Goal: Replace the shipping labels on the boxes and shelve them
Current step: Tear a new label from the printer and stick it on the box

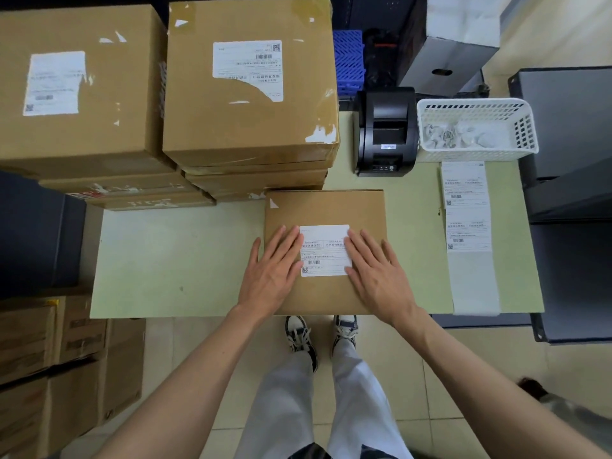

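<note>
Pressing flat, both hands frame a barcoded shipping label on the box.

Bare table left of flat box: open room. Stacked cartons wall off far-left side. Printer & basket block far right; label strip lies along right edge, narrow gap beside box.
</note>
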